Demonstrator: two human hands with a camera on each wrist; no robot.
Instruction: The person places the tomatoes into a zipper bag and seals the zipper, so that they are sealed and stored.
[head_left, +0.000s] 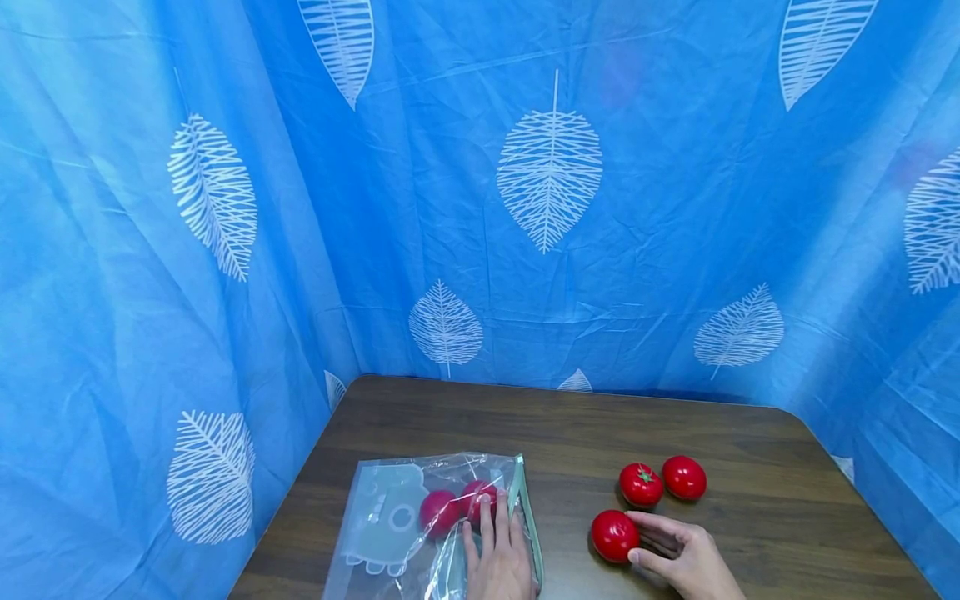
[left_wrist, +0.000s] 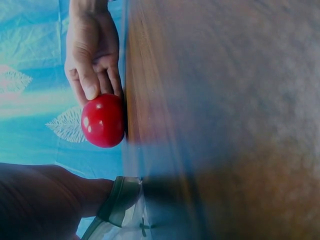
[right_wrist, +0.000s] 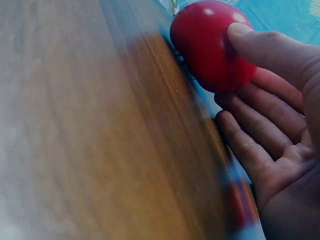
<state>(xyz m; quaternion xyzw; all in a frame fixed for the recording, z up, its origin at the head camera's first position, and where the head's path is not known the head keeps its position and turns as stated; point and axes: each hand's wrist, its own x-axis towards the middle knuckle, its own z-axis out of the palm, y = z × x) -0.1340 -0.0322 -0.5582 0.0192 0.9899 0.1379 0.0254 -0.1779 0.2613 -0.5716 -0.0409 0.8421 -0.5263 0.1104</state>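
Pinching a red tomato (head_left: pixel 615 537), lower right, the right hand (head_left: pixel 693 562) probably needs only gentle, even pressure; the left hand (head_left: pixel 501 560) lies straight-fingered at the clear bag (head_left: pixel 408 543), lower centre.

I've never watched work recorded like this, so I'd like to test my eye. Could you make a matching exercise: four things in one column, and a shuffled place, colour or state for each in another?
Things:
1. Left hand
2. Right hand
3. Table
4. Curtain

Descriptions:
A. Brown, with a wood grain
B. Holding a red tomato between thumb and fingers
C. Blue, with white leaf shapes
D. At the clear bag with red things inside

Right pairs: 1-D, 2-B, 3-A, 4-C.
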